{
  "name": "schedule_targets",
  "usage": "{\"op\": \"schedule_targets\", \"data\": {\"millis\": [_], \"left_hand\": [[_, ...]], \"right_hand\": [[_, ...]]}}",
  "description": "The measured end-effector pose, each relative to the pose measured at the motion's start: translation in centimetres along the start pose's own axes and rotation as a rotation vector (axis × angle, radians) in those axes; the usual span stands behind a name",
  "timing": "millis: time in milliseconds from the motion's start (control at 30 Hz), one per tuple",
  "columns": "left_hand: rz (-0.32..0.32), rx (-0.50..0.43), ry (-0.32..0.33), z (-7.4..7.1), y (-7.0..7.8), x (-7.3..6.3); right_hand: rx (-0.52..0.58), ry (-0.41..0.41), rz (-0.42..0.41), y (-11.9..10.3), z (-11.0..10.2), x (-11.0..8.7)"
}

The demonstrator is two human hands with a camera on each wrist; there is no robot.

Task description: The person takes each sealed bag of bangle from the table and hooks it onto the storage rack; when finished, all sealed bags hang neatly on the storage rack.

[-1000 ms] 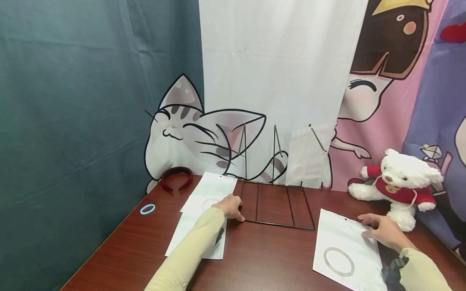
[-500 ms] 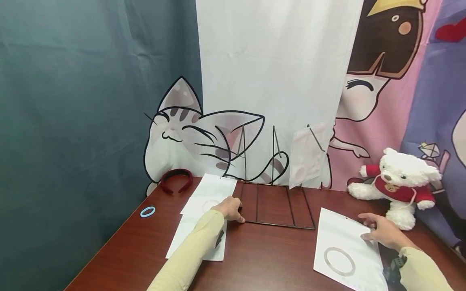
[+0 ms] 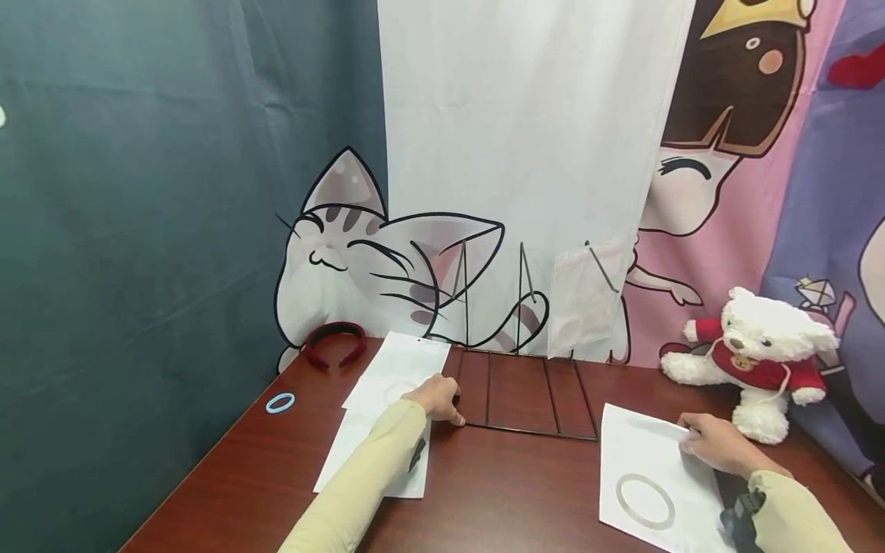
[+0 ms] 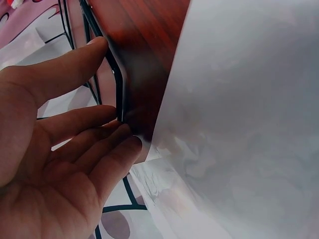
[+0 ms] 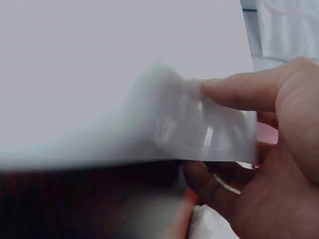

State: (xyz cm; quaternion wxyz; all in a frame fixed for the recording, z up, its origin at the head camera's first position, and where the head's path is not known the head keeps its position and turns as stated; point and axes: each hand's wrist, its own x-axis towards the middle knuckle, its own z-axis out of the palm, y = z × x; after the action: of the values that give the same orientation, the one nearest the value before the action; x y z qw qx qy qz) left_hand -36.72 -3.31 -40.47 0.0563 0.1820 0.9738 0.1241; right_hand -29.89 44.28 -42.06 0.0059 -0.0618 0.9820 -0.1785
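At the left corner of a black wire display rack (image 3: 530, 432), my left hand (image 3: 435, 396) holds the base wire between thumb and fingertips. Two overlapping white flat plastic bags (image 3: 408, 353) lie beside and under that forearm; one fills the right of the left wrist view. My right hand (image 3: 722, 444) pinches the top edge of another white flat bag (image 3: 639, 449), thumb on its face and fingers behind. A pale ring shape shows through this bag. From the rack's right hook hangs a similar bag (image 3: 584, 303).
A dark red headband (image 3: 336, 329) and a light blue ring (image 3: 280, 403) lie on the left of the brown table (image 3: 505, 499). A white teddy bear (image 3: 774, 330) in red sits just behind my right hand. Printed curtains (image 3: 539, 115) stand behind the rack.
The hanging bag has swung and turned slightly. My right hand has closed in on the bag's top edge and shifted it a little; the left hand stays at the rack.
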Motion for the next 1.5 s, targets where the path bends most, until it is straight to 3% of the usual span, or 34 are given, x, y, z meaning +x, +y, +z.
{"op": "schedule_targets", "data": {"millis": [233, 400, 567, 700, 833, 1167, 1333, 1500], "left_hand": [[0.005, -0.001, 0.002, 0.3, -0.1, 0.0], [0.019, 0.001, 0.009, 0.3, -0.1, 0.1], [0.028, 0.002, 0.012, 0.2, 0.0, 0.1], [0.036, 0.002, 0.013, 0.1, 0.1, 0.0], [0.029, -0.003, 0.011, 0.1, 0.0, -0.1], [0.014, -0.020, 0.004, 0.1, 0.1, 0.1], [0.015, -0.010, -0.004, 0.0, 0.1, 0.1], [0.012, -0.008, -0.005, -0.1, 0.0, -0.1]], "right_hand": [[0.131, 0.170, -0.056, -0.8, -0.4, -0.3], [0.289, 0.157, 0.018, -0.9, -1.1, -0.6], [0.332, 0.181, 0.081, -0.9, -1.5, -0.8], [0.358, 0.140, 0.082, -1.4, -1.7, -0.9], [0.333, 0.148, 0.044, -2.1, -1.7, -0.9], [0.250, 0.318, -0.074, -4.2, -3.2, -1.4], [0.309, 0.431, -0.178, -5.6, -4.4, -2.1], [0.360, 0.465, -0.220, -7.7, -5.7, -2.6]]}}
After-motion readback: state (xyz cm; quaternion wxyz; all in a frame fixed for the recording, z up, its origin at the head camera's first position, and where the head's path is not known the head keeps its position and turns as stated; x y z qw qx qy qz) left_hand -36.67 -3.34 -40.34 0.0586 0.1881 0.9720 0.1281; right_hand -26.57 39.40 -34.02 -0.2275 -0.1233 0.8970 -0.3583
